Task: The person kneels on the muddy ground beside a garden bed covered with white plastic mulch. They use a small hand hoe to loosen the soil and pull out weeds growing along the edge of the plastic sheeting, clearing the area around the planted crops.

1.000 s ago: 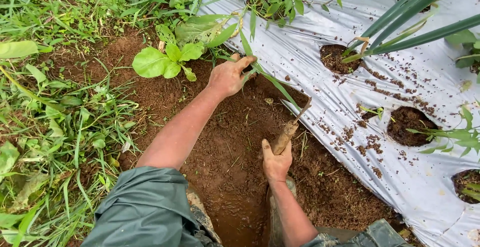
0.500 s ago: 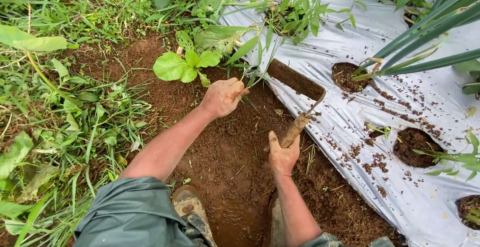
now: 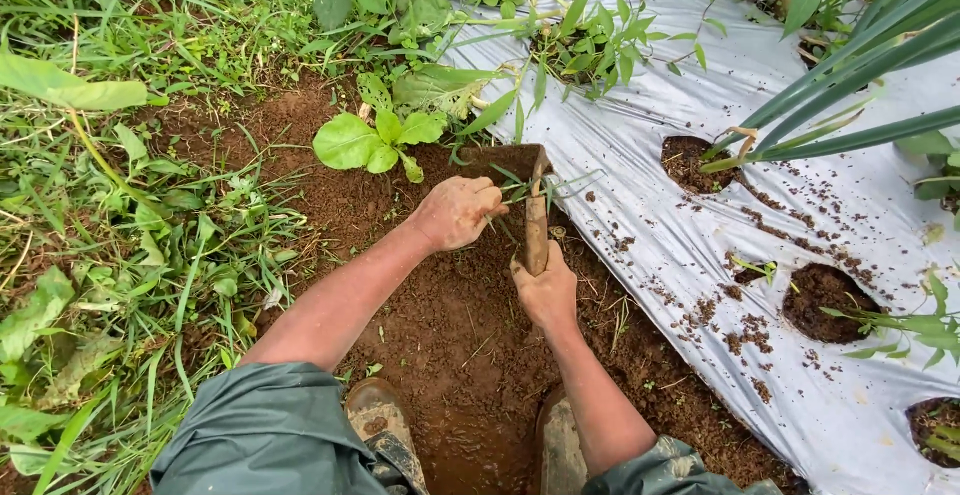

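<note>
Weed tuft pinched just left of the hoe's wooden handle

The left hand point(image 3: 457, 213) has its fingers closed on a grass weed point(image 3: 530, 187); the right hand point(image 3: 545, 290), nearer, grips the hand hoe point(image 3: 536, 225), its handle running near-to-far, blade far end at the silver mulch sheet point(image 3: 680, 245) edge.

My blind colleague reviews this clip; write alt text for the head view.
Seen from above, a left hand grips green weed blades while the right hand holds a wooden-handled hoe against them, over brown soil beside silver mulch sheeting.
</note>
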